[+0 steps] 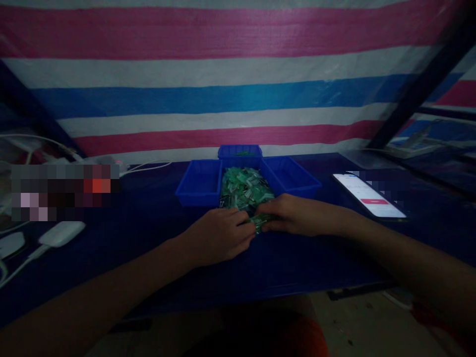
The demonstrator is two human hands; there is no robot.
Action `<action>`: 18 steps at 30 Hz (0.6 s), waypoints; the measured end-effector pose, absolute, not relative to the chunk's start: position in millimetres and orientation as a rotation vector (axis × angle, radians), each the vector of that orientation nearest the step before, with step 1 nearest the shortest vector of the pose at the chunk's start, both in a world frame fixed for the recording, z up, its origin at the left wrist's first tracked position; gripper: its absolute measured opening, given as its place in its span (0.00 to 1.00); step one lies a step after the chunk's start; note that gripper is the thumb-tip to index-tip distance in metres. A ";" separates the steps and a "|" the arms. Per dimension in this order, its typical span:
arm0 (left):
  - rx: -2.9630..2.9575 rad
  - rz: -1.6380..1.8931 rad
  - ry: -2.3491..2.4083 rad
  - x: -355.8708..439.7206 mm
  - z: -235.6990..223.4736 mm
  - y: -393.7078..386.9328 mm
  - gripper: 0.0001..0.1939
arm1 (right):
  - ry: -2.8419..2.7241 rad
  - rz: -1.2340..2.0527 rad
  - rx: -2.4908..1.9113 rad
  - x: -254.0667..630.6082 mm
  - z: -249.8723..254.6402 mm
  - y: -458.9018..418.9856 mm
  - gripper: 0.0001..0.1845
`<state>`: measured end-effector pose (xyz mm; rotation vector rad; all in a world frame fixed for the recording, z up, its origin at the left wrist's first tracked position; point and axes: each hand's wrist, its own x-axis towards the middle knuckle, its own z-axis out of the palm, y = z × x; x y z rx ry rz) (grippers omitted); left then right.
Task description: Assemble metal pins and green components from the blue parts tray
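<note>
A heap of small green pieces with silvery, thin bits (245, 188) lies on the dark blue table between the bins; their exact kind cannot be made out. In front of this heap, my left hand (223, 235) is closed, its fingertips on a small bunch of the same green pieces (259, 223). From the other side, my right hand (292, 213) pinches that bunch between thumb and fingers. Both hands almost meet there, and the fingers partly hide what they hold.
Blue plastic bins stand left (199, 183), right (292, 176) and behind (240, 151) the heap; the rear one holds some green pieces. A lit phone (370, 196) lies at right. A white charger (62, 234) and cables are at left. Striped sheeting (238, 99) closes off the back.
</note>
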<state>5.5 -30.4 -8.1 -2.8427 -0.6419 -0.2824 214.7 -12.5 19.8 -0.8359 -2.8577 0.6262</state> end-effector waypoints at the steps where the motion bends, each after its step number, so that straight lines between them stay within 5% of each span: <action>1: -2.841 -0.284 -0.635 5.4 -8.2 -30.6 0.10 | -2.860 0.623 -0.835 214.5 19.7 -12.7 0.04; 18: -2.824 -0.294 -0.636 5.2 -9.6 -31.1 0.11 | -2.917 0.609 -0.899 211.9 22.8 -16.3 0.05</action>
